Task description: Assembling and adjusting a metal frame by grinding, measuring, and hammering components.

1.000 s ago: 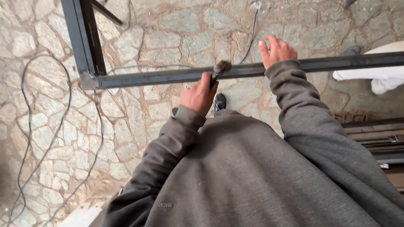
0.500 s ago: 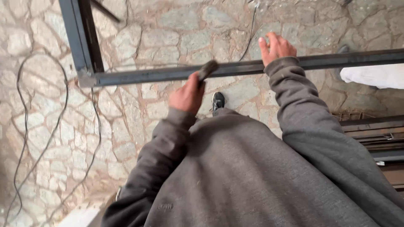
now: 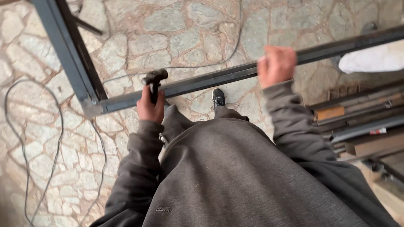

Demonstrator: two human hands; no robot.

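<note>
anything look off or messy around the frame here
Nothing looks damaged. The left hand holds a hammer at the metal frame; the right hand grips its bar. Only loose cable snakes across the stone floor.

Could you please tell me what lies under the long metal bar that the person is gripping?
Under the metal bar lie stone paving, a thin cable and a black shoe. The grey sweatshirt hides the ground nearer the person.

**Stone floor with cables and stacked metal**

The floor point(image 3: 176, 25) is made of irregular flat stones in grey and beige, with sandy joints between them. Thin dark cables point(image 3: 25, 168) lie on it at the left. At the right, long metal bars point(image 3: 362, 122) are stacked near a white bag point(image 3: 370, 61).
</note>
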